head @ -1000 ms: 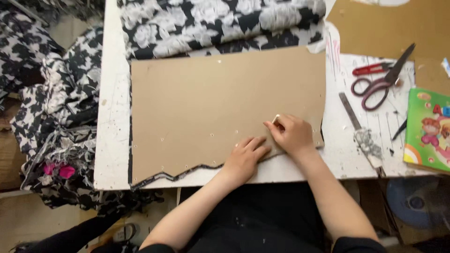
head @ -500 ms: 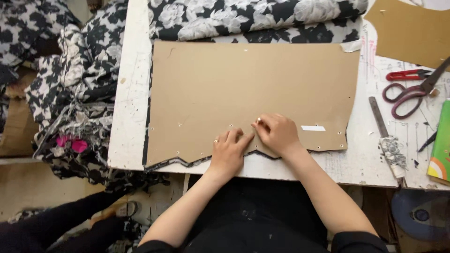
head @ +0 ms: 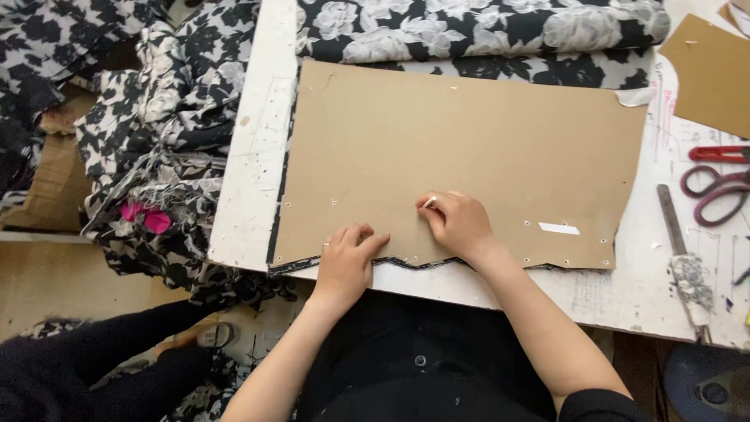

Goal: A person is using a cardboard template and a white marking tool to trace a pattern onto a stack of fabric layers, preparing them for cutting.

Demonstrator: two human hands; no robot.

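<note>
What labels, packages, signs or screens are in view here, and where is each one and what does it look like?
White label: small plain rectangular strip, lying flat on the brown cardboard pattern, right of the right hand.
Cardboard box: brown, partly hidden under black-and-white fabric at the left edge.
No signs or screens show.

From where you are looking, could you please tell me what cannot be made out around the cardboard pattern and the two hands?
Head view only:
- Small white piece in the right hand: mostly covered by its fingers; kind unclear.
- Dark fabric under the cardboard pattern: only an edge shows.
- Red-handled scissors: cut off by the right frame edge.
- Left hand: palm down, underside hidden.
</note>
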